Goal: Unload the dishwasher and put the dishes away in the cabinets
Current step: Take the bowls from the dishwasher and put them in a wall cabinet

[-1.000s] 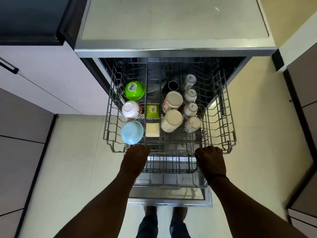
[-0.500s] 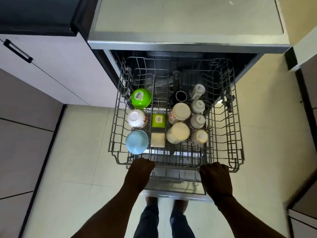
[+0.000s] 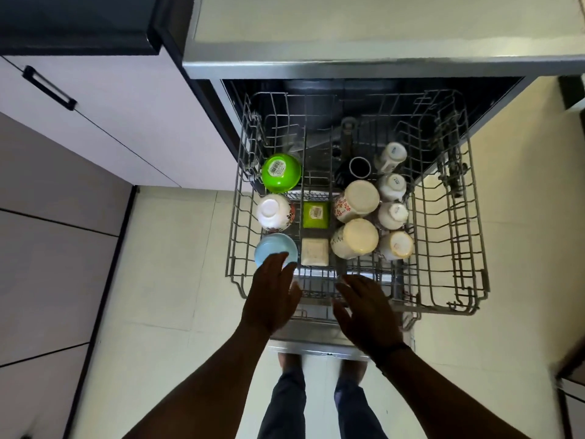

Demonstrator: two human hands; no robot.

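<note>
While the grey wire dishwasher rack (image 3: pixel 449 248) stands pulled out over the cream tiled floor (image 3: pixel 177 264), it holds upturned dishes in its left and middle parts. Two large cream floral mugs (image 3: pixel 356 201) lie side by side near the middle, with four small white cups (image 3: pixel 392 186) in a row just to their right and a dark mug (image 3: pixel 360 167) behind them. Down the left side sit a round lime-green plastic bowl (image 3: pixel 281 172), a white floral bowl (image 3: pixel 273 212) and a pale blue bowl (image 3: pixel 275 248); between the rows are a small square green dish (image 3: pixel 315 214) and a square cream dish (image 3: pixel 314 251). Barcode stickers mark both green pieces; the print on them and on the cup bases is too small to read. Over the rack's front edge, the left hand (image 3: pixel 273 296) reaches with fingers spread, fingertips over the blue bowl, gripping nothing. Nearby, the right hand (image 3: pixel 367 312) is likewise spread and holds nothing.
</note>
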